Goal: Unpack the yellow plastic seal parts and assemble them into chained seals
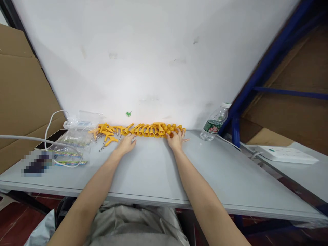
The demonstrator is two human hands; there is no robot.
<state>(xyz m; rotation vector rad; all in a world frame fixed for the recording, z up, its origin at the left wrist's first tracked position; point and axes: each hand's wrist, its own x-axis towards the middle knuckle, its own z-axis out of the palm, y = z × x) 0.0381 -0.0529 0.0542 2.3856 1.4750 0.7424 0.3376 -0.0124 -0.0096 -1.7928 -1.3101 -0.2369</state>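
A row of yellow plastic pieces with funnel-like open ends [145,132] lies along the foot of the white wall. My left hand [126,143] rests on the table at the row's left part, fingers apart and fingertips close to the nearest pieces. At the right end, my right hand [176,140] has its fingers spread against a cluster of short yellow caps [172,127], some partly hidden by it. Nothing shows gripped in either hand. Left of the row is a loose pile of yellow T-handled corkscrews [109,136] with bare metal spirals.
A plastic bottle [214,124] leans at the right near a blue metal frame [235,126]. Clear plastic bags [74,138], a white cable [47,131] and a dark phone-like slab [52,138] lie at left, beside cardboard [23,95]. A white power strip [287,154] sits far right.
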